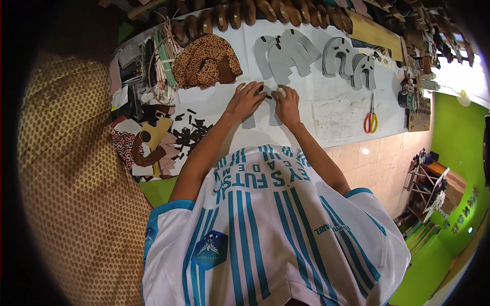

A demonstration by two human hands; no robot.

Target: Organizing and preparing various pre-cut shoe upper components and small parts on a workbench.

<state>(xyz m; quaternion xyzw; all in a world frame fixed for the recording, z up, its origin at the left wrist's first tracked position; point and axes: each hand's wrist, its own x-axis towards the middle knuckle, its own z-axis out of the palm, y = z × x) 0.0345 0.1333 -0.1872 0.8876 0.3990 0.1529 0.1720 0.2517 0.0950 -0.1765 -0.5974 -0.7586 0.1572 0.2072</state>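
A grey U-shaped shoe upper piece (263,116) lies on the white tabletop in front of me, its two legs pointing toward my body. My left hand (244,103) is at its upper left, fingers bent and closed at its edge. A small dark bit shows by those fingertips; whether it is held or stuck to the piece I cannot make out. At the upper right edge, my right hand (288,106) has its thumb and fingers drawn together on the same piece. Part of the piece is hidden beneath both hands.
More grey upper pieces (289,60) and stacked ones (337,57) lie beyond my hands. Yellow-and-red-handled scissors (371,121) rest at right. Left are leopard-print material (204,60), black strips (191,135) and scraps (159,136). Brown shoe lasts (235,18) line the back.
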